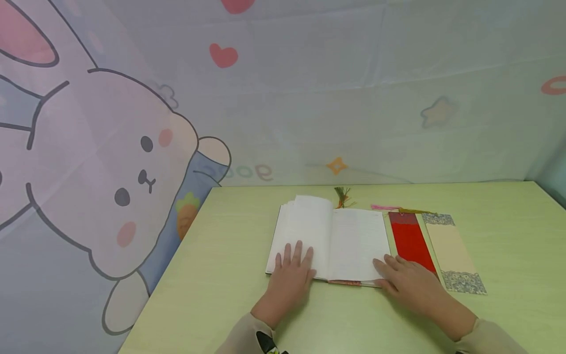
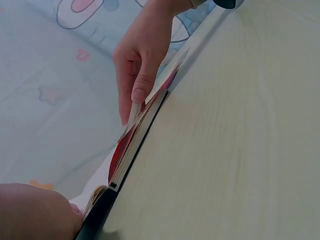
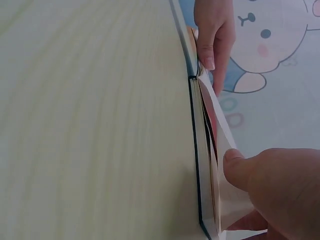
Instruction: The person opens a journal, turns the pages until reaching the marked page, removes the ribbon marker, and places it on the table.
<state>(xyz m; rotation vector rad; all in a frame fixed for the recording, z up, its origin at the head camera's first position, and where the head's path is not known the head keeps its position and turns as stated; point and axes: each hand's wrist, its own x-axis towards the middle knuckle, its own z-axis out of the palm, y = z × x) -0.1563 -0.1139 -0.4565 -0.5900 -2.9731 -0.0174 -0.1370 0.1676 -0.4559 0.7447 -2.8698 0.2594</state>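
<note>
A notebook (image 1: 309, 221) lies spread on the table with blank-looking pages up. On its left page rests my left hand (image 1: 291, 275), fingers straight and spread. My right hand (image 1: 409, 285) pinches the lower outer corner of the right page (image 1: 358, 241) between thumb and fingers. In the right wrist view that page (image 3: 225, 200) lifts away from the pages beneath. A red patterned strip (image 2: 118, 155) shows between the pages, most of it hidden. A green and orange tassel (image 1: 342, 196) sticks out above the notebook's top edge.
Right of the notebook lie a red bookmark (image 1: 411, 241) and a beige bookmark with grey patterned ends (image 1: 451, 246). A pink tassel (image 1: 383, 207) and a yellow tassel (image 1: 415, 211) stretch across their tops. A printed cloth (image 1: 300, 98) hangs behind the table (image 1: 212, 275).
</note>
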